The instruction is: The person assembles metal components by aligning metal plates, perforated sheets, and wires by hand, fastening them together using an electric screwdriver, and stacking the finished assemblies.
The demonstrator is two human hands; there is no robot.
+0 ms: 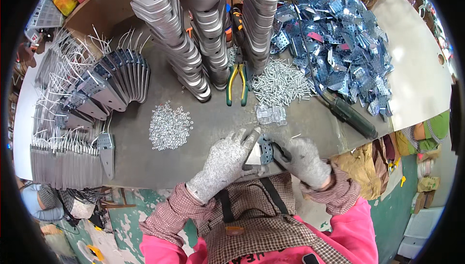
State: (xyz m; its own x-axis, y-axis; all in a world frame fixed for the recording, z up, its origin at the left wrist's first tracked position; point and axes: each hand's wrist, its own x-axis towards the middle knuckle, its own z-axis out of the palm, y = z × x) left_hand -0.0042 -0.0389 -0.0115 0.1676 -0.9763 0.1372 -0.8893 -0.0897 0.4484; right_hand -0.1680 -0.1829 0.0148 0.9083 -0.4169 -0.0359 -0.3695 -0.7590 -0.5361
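Note:
At the table's front edge, a small blue-grey perforated metal plate [266, 150] lies against a flat silver bracket [254, 156]. My left hand [224, 161], in a grey speckled glove, grips the bracket from the left, its fingertips reaching the plate's upper edge. From the other side, my gloved right hand [304, 161] has its fingers curled at the plate's right edge; their tips are partly hidden. Just beyond the hands sits a clear plastic block [271, 114]. A pile of screws [282, 83] lies behind it, and a heap of nuts [169, 126] is to the left.
Tall stacks of silver brackets [167, 36] rise at the back. Green-yellow pliers [237, 84] lie before them. A corded dark-handled tool [353, 118] rests at right, near a large pile of perforated plates [339, 46]. Assembled brackets with white wires [111, 84] fill the left side.

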